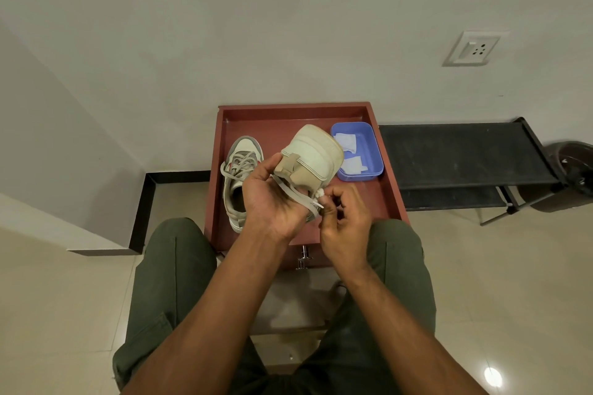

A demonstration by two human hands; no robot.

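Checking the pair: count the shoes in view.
2. The raised shoe is gripped by the left hand above the red tray; the laced shoe lies in the tray, at its left side.

Pale grey wall [288, 26] w/ socket [471, 48], beige tile floor [513, 282], black rack [462, 154] on rt, red-brown drawer [279, 119]

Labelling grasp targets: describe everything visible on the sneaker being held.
The held sneaker is off-white with beige suede-like panels and a tab, scuffed. It is raised, tilted, above the red-brown tray. The left hand grips it from the left; its flat lace drapes across that palm. The right hand pinches a white wad at its lower edge.
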